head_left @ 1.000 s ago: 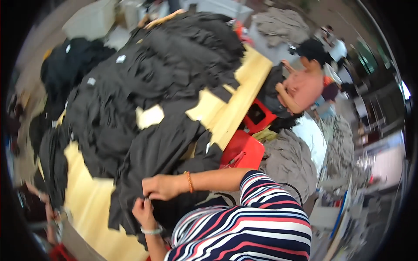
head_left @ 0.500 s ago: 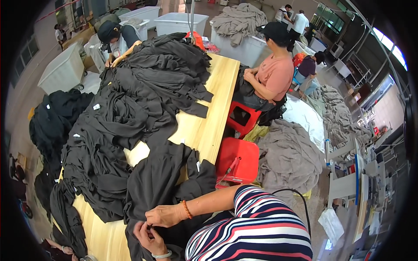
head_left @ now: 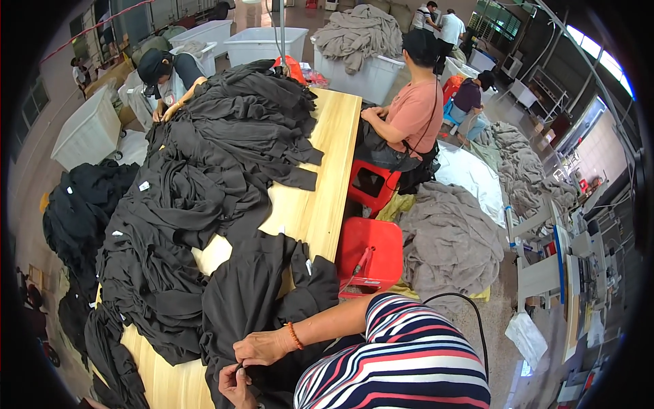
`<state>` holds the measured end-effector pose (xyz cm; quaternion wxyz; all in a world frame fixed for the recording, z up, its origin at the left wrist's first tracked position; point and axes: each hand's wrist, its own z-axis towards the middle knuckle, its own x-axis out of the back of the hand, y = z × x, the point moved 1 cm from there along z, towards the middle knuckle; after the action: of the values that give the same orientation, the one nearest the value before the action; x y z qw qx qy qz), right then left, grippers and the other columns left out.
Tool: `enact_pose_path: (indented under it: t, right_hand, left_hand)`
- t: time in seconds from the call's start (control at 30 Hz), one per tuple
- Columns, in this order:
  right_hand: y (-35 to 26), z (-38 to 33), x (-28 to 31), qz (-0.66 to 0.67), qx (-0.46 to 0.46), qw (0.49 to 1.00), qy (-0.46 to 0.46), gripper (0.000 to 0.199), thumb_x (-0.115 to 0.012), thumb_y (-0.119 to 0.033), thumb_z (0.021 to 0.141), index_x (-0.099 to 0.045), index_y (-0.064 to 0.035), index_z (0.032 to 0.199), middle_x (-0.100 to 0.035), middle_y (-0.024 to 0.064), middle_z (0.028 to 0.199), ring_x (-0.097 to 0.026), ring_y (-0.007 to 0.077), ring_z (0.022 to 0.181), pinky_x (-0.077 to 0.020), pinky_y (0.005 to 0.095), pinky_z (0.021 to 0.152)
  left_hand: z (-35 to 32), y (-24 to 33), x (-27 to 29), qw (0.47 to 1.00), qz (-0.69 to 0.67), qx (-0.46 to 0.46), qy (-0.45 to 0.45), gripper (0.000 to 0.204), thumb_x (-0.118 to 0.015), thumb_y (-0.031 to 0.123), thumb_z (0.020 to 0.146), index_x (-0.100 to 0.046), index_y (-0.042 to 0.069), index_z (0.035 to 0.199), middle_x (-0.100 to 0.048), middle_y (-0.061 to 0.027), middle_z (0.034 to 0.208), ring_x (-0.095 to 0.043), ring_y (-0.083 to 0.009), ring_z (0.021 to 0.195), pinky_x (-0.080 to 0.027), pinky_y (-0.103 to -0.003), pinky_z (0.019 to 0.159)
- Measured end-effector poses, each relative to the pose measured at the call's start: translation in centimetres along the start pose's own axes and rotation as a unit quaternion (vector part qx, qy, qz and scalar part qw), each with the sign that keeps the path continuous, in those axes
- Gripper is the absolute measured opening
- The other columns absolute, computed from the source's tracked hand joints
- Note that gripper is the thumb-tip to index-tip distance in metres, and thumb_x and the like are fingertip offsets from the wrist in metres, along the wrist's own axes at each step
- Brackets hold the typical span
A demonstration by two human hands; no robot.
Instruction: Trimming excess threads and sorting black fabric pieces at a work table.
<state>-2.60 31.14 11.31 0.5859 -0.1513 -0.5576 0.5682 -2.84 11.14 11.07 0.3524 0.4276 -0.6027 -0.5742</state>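
My right hand (head_left: 261,348), with an orange bead bracelet on its wrist, is closed on a fold of a dark charcoal garment (head_left: 240,290) at the near edge of the wooden table. Just below it, my left hand (head_left: 236,386) pinches the same cloth. The fingertips of both hands nearly meet over a small dark bit of fabric, whose detail is too small to make out. The garment spreads away from my hands over the tabletop, with a white label (head_left: 308,266) on the part lying to the right.
A heap of dark garments (head_left: 197,170) covers much of the wooden table (head_left: 327,143). A red stool (head_left: 371,252) stands right of it, beside a grey fabric pile (head_left: 449,238). One person (head_left: 415,109) sits at the right; another (head_left: 170,75) works at the far left. White bins (head_left: 266,46) stand behind.
My left fingers, spread more loosely before, have closed in on the cloth under my right hand. Both hands appear slightly lower in the picture. The seated person on the right has turned the head.
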Motion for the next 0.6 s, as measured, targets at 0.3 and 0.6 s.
enact_pose_path:
  t: [0.3, 0.6]
  right_hand:
    - [-0.5, -0.2, -0.2, -0.004, -0.103, 0.995, -0.006, 0.016, -0.059, -0.013, 0.086, -0.058, 0.0024, 0.082, -0.060, 0.0181, 0.086, -0.061, 0.0359, 0.082, -0.0482, 0.0413, 0.072]
    - [-1.4, -1.1, -2.1, -0.027, -0.166, 0.983, 0.080, 0.012, -0.056, -0.010, 0.085, -0.055, 0.0010, 0.084, -0.058, 0.0172, 0.088, -0.060, 0.0354, 0.083, -0.0487, 0.0415, 0.071]
  left_hand:
    - [0.6, -1.3, -0.3, 0.992, 0.096, -0.074, 0.019, 0.007, -0.061, 0.000, 0.087, -0.056, -0.001, 0.091, -0.057, -0.0046, 0.082, -0.053, -0.0131, 0.067, -0.042, -0.022, 0.063]
    - [-1.4, 0.1, -4.3, 0.892, 0.354, -0.251, 0.126, 0.011, -0.054, -0.004, 0.077, -0.054, -0.002, 0.088, -0.052, -0.0152, 0.080, -0.053, -0.0312, 0.069, -0.044, -0.036, 0.061]
